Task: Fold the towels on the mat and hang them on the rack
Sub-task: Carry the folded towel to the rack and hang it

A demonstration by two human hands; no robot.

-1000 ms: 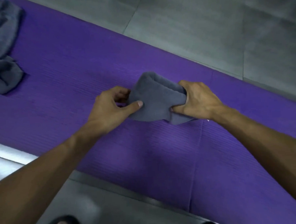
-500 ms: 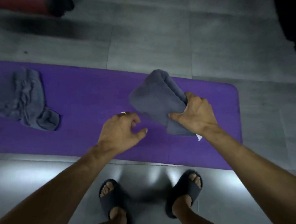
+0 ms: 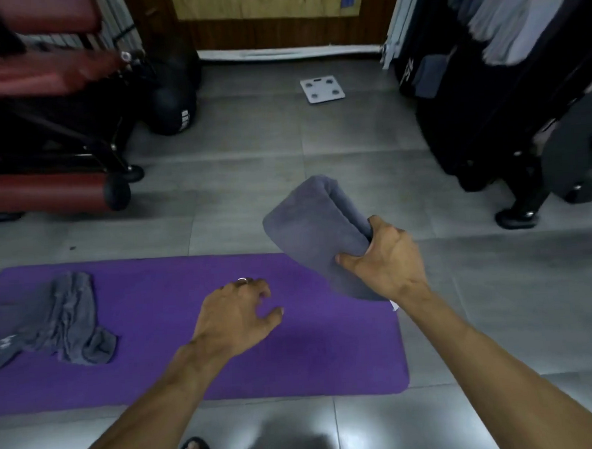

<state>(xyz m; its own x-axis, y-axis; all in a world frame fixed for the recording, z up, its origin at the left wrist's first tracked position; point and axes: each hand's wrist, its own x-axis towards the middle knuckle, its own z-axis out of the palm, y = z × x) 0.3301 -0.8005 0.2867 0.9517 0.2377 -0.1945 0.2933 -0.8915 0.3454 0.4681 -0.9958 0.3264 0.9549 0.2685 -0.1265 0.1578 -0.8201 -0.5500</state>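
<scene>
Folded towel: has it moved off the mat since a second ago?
Yes. The folded towel lay on the purple mat before; now the right hand holds it above the mat's far right corner.

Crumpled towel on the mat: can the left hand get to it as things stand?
Probably yes. The left hand hovers empty over the purple mat, and only bare mat lies between it and the crumpled towel to its left. The right hand grips the folded towel.

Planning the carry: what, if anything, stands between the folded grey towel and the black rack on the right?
Nothing visible: only bare grey floor tiles separate the folded grey towel, gripped by the right hand, from the black rack.
</scene>
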